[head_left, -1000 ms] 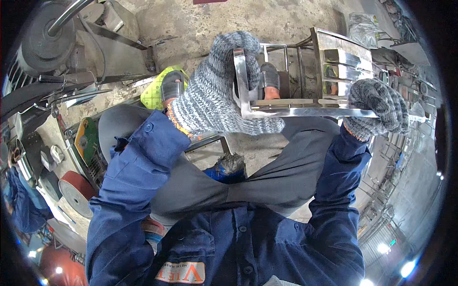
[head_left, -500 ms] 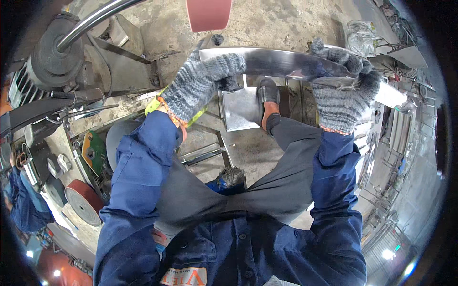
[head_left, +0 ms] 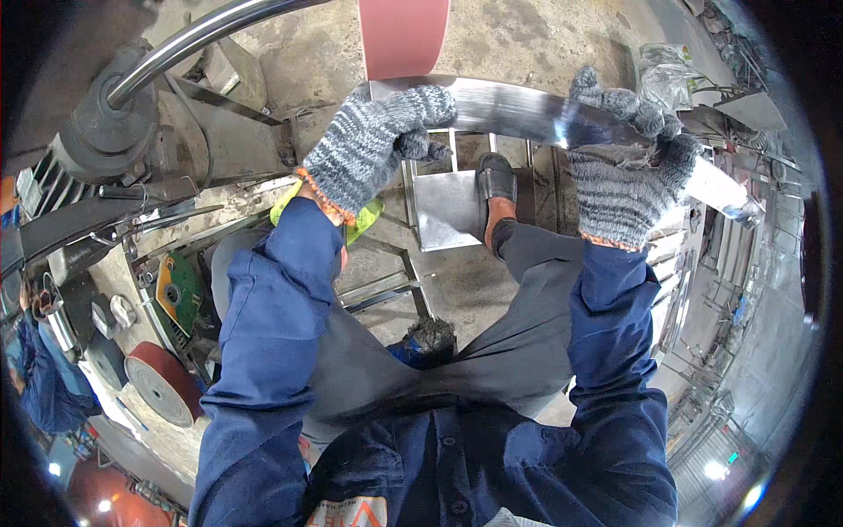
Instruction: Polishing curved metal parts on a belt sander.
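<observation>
A long, slightly bowed strip of shiny metal [head_left: 509, 107] spans both my hands, broad side up. My left hand [head_left: 378, 136], in a grey knitted glove with an orange cuff, is closed around its left end, thumb below. My right hand [head_left: 628, 167], gloved alike, wraps the strip towards its other end, fingers over the far edge; a bright narrower end [head_left: 720, 186] sticks out beyond it. Just past my left fingers, the lower edge of a reddish abrasive belt or wheel [head_left: 406, 39] meets the strip's far edge in the picture; whether they truly touch I cannot tell.
A dark motor with a curved chrome tube [head_left: 211, 39] stands at far left. Below it are a green and yellow disc [head_left: 178, 285] and a reddish-brown abrasive wheel [head_left: 162, 384]. A metal frame with a flat plate [head_left: 450, 211] sits between my legs. Another person's sleeve [head_left: 53, 378] shows far left.
The strip and the abrasive belt have come together in the picture, where a gap showed between them. My left hand has shifted slightly right. Both hands keep their hold.
</observation>
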### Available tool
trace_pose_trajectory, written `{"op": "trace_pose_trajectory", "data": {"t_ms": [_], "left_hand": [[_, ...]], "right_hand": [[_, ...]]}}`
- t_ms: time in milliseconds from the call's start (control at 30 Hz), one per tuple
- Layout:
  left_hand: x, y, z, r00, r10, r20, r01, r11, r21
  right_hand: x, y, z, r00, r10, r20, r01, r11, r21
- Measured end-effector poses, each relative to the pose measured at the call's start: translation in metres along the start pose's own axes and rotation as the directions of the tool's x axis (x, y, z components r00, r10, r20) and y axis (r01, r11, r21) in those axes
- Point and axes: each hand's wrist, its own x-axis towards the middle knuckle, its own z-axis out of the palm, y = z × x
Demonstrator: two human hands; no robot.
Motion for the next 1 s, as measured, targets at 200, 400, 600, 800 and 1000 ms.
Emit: {"op": "trace_pose_trajectory", "data": {"t_ms": [200, 400, 600, 800, 1000], "left_hand": [[-0.008, -0.002, 0.004, 0.997, 0.052, -0.065, -0.050, 0.998, 0.028], [-0.009, 0.009, 0.007, 0.992, 0.112, -0.062, -0.097, 0.974, 0.207], [0.004, 0.000, -0.001, 0.991, 0.092, 0.097, -0.112, 0.968, 0.223], [-0.010, 0.007, 0.015, 0.998, 0.050, -0.048, -0.042, 0.988, 0.149], [-0.035, -0.002, -0.005, 0.997, 0.014, 0.071, -0.020, 0.996, 0.083]], "right_hand": [[-0.013, 0.005, 0.027, 0.996, 0.062, -0.070, -0.056, 0.995, 0.087], [-0.009, 0.004, 0.023, 0.997, 0.043, -0.058, -0.035, 0.989, 0.142], [-0.006, 0.007, 0.033, 0.993, 0.049, -0.107, -0.043, 0.997, 0.056], [-0.018, 0.002, 0.034, 0.995, 0.032, -0.092, -0.018, 0.989, 0.148], [-0.040, -0.007, 0.036, 0.993, 0.116, -0.013, -0.116, 0.993, -0.007]]}}
